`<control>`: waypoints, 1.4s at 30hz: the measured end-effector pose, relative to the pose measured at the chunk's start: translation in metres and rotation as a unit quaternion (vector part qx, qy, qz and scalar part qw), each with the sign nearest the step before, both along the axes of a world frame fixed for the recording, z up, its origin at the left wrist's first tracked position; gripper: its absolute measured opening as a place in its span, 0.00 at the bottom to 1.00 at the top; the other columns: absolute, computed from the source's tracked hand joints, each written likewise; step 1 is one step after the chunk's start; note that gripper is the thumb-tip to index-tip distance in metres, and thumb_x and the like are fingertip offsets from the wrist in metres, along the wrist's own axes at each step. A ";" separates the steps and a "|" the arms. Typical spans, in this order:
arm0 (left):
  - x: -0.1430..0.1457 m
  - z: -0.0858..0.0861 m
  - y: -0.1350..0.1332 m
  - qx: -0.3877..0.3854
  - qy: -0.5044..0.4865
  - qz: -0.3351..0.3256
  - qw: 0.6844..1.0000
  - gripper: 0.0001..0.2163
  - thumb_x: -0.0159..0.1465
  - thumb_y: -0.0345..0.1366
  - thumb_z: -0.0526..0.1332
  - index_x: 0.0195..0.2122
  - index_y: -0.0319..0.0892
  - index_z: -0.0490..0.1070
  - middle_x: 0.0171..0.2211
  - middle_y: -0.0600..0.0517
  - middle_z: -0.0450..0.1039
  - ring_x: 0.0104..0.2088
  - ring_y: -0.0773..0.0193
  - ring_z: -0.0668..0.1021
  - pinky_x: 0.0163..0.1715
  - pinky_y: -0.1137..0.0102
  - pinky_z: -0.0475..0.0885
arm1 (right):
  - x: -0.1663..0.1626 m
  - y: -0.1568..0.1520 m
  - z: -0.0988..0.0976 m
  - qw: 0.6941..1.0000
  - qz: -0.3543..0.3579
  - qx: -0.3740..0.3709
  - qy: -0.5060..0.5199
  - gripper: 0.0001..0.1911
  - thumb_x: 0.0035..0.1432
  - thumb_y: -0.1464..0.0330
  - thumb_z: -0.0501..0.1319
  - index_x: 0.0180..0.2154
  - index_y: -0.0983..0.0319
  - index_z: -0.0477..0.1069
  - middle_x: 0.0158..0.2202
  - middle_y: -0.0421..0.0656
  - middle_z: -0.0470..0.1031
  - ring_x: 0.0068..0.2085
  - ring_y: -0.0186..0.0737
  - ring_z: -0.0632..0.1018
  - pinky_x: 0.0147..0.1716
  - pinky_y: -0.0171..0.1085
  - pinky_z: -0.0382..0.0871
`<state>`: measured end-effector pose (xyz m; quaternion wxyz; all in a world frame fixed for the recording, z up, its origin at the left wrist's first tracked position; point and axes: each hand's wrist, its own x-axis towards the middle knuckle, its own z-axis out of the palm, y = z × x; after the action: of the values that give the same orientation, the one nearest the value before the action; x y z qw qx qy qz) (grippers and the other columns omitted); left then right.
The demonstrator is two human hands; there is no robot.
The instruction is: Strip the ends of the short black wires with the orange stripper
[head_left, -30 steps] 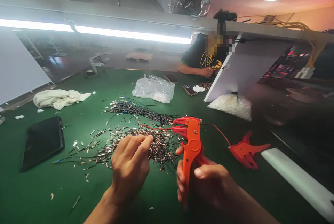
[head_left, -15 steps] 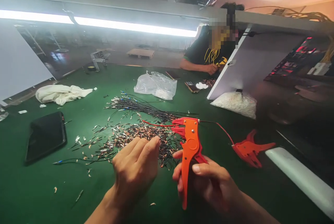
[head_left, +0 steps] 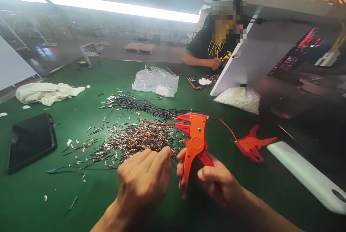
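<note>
My right hand point(head_left: 213, 178) is wrapped round the handles of an orange and red wire stripper point(head_left: 198, 134), held upright with its red jaws to the left. Beside it, my left hand point(head_left: 144, 174) is curled into a fist, back up; its fingertips and anything in them are hidden. Just beyond the fist lies a heap of short wire offcuts point(head_left: 140, 136), black with coppery ends. A thin red wire point(head_left: 159, 122) runs left from the jaws; whether they grip it I cannot tell. Behind the heap rests a bundle of black wires point(head_left: 137, 106) with metal terminals.
A second orange stripper point(head_left: 254, 144) lies to the right, near a long white object point(head_left: 305, 178). At left are a black phone point(head_left: 31, 141) and a cream cloth point(head_left: 48, 93). Plastic bags point(head_left: 156, 80) lie farther back. A person point(head_left: 205, 51) works across the table, beside a white panel point(head_left: 243, 48).
The view has shifted, so the table's things appear farther left and higher. My fist sits slightly lower and nearer the stripper, uncovering more of the heap. The stripper remains in my right hand.
</note>
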<state>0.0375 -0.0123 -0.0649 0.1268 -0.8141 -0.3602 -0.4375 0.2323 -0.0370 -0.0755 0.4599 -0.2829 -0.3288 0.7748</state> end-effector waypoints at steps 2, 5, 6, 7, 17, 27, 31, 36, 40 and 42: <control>0.000 0.001 0.000 -0.021 -0.014 -0.003 1.000 0.04 0.61 0.24 0.64 0.34 0.39 0.72 0.17 0.59 0.66 0.17 0.69 0.67 0.20 0.71 0.61 | -0.002 -0.002 0.002 0.999 -0.016 0.034 -0.036 0.19 0.48 0.75 0.58 0.44 0.62 0.73 0.36 0.46 0.80 0.34 0.45 0.78 0.33 0.44 0.72; 0.001 0.003 0.002 -0.065 -0.043 -0.010 0.997 0.05 0.61 0.25 0.62 0.29 0.39 0.72 0.17 0.58 0.65 0.16 0.70 0.66 0.19 0.72 0.60 | -0.004 -0.007 0.003 0.995 -0.022 0.057 -0.081 0.20 0.48 0.76 0.57 0.44 0.61 0.73 0.37 0.44 0.79 0.36 0.43 0.76 0.38 0.43 0.71; 0.001 0.003 0.002 -0.075 -0.053 -0.012 0.996 0.05 0.61 0.25 0.62 0.28 0.39 0.72 0.17 0.58 0.66 0.16 0.70 0.66 0.19 0.72 0.60 | -0.004 -0.009 0.003 0.993 -0.020 0.059 -0.096 0.19 0.49 0.76 0.58 0.45 0.61 0.73 0.37 0.44 0.79 0.37 0.43 0.76 0.39 0.43 0.70; 0.001 0.004 0.003 -0.082 -0.062 -0.014 0.995 0.05 0.61 0.25 0.62 0.28 0.38 0.73 0.17 0.58 0.67 0.16 0.70 0.67 0.19 0.72 0.61 | -0.005 -0.011 0.003 0.992 -0.018 0.060 -0.106 0.19 0.49 0.75 0.58 0.45 0.61 0.73 0.37 0.44 0.79 0.37 0.43 0.76 0.39 0.44 0.70; 0.011 0.015 -0.005 -0.191 -0.108 -0.041 0.975 0.09 0.61 0.27 0.59 0.23 0.40 0.71 0.14 0.58 0.67 0.13 0.73 0.65 0.15 0.75 0.58 | -0.009 -0.014 0.000 0.989 0.021 0.073 -0.126 0.11 0.55 0.64 0.65 0.40 0.60 0.75 0.33 0.43 0.75 0.33 0.43 0.73 0.35 0.41 0.68; 0.019 0.026 -0.010 -0.450 -0.240 -0.048 0.859 0.13 0.59 0.34 0.56 0.17 0.41 0.68 0.11 0.57 0.63 0.12 0.73 0.63 0.12 0.78 0.54 | -0.013 -0.017 -0.007 0.994 0.058 0.051 -0.077 0.13 0.60 0.59 0.64 0.38 0.62 0.71 0.30 0.41 0.69 0.31 0.37 0.69 0.33 0.37 0.64; 0.021 0.023 -0.010 -0.475 -0.249 -0.043 0.843 0.14 0.59 0.36 0.56 0.17 0.41 0.65 0.13 0.58 0.61 0.14 0.73 0.61 0.13 0.78 0.54 | -0.019 -0.021 -0.016 0.999 0.022 0.001 -0.038 0.14 0.61 0.58 0.65 0.38 0.62 0.69 0.24 0.35 0.60 0.22 0.29 0.61 0.24 0.32 0.59; 0.022 0.021 -0.011 -0.492 -0.242 -0.047 0.835 0.12 0.59 0.35 0.55 0.18 0.42 0.64 0.14 0.57 0.61 0.16 0.72 0.62 0.14 0.77 0.57 | -0.021 -0.024 -0.020 0.998 0.003 -0.027 -0.054 0.16 0.60 0.56 0.66 0.36 0.63 0.70 0.20 0.34 0.62 0.19 0.28 0.62 0.20 0.30 0.60; 0.021 0.023 -0.011 -0.498 -0.241 -0.061 0.831 0.12 0.58 0.35 0.55 0.18 0.42 0.63 0.14 0.58 0.60 0.15 0.72 0.61 0.14 0.77 0.54 | -0.020 -0.024 -0.013 0.993 -0.008 -0.044 -0.111 0.22 0.57 0.50 0.66 0.31 0.62 0.69 0.18 0.34 0.64 0.16 0.28 0.64 0.16 0.29 0.61; 0.019 0.024 -0.010 -0.506 -0.231 -0.061 0.829 0.12 0.58 0.36 0.54 0.18 0.42 0.62 0.14 0.58 0.58 0.15 0.73 0.59 0.14 0.77 0.53 | -0.020 -0.024 -0.009 0.987 -0.010 -0.060 -0.146 0.25 0.53 0.46 0.66 0.30 0.61 0.67 0.17 0.34 0.65 0.14 0.28 0.65 0.12 0.28 0.60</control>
<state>0.0570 -0.0219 -0.0405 -0.4164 -0.6596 -0.4997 -0.3766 0.2124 -0.0611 -0.0850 0.3970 -0.4235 -0.3427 0.7386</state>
